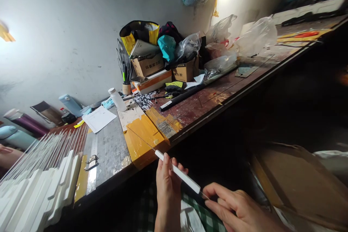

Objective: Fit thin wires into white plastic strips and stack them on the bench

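Slanting across the front is a long white stick [187, 180], with a thin rod [141, 139] reaching from its upper end toward the yellow-taped block. My left hand [168, 179] is closed around the upper half of the stick, thumb along its top. At the lower end, a short length of thin rod or wire sticks out, and my right hand [236, 204] pinches it between thumb and fingertips. Many similar white sticks [35, 188] with thin rods lie side by side on the bench at the left.
Yellow tape covers a block [145, 137] at the bench edge. Behind it stand a white bottle [117, 99], a heap of small black-and-white pieces [145, 100] and cardboard boxes [148, 66]. A paper sheet [100, 119] lies left. A large cardboard box [301, 188] is low at right.
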A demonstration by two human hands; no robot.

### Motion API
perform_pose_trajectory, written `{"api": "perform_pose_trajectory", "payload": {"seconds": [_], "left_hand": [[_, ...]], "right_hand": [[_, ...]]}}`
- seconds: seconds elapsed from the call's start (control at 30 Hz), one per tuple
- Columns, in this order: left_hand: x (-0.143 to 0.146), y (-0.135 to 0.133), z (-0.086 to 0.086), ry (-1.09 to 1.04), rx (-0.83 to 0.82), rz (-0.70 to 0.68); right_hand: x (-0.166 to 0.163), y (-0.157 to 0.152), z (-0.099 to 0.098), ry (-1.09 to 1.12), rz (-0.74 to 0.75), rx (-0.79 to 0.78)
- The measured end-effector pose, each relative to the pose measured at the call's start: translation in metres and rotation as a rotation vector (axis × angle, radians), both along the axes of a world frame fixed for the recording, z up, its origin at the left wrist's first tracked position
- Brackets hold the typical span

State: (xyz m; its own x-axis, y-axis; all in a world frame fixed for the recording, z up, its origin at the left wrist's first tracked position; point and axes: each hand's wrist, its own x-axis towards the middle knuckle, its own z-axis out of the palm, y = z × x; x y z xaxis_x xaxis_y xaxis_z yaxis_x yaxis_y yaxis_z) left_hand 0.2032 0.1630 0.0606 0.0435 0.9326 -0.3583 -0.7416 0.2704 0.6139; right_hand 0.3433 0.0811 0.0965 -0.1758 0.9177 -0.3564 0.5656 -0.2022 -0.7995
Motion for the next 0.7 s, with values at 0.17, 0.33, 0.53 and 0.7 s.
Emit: {"api": "perform_pose_trajectory", "payload": {"seconds": [0.17, 0.33, 0.53, 0.7], "left_hand": [[0.002, 0.001, 0.004, 0.004, 0.002, -0.018], [0.006, 0.003, 0.004, -0.018, 0.035, -0.026], [0.011, 0.003, -0.001, -0.004, 0.033, -0.014], [0.012, -0.001, -0.006, -0.040, 0.040, 0.075]], "right_hand": [[-0.001, 0.005, -0.006, 0.030, -0.065, 0.040], [0.005, 0.004, -0.010, 0.093, -0.102, 0.071], [0.003, 0.009, -0.017, 0.047, -0.069, 0.057], [-0.003, 0.006, -0.023, 0.019, 0.009, 0.087]]}}
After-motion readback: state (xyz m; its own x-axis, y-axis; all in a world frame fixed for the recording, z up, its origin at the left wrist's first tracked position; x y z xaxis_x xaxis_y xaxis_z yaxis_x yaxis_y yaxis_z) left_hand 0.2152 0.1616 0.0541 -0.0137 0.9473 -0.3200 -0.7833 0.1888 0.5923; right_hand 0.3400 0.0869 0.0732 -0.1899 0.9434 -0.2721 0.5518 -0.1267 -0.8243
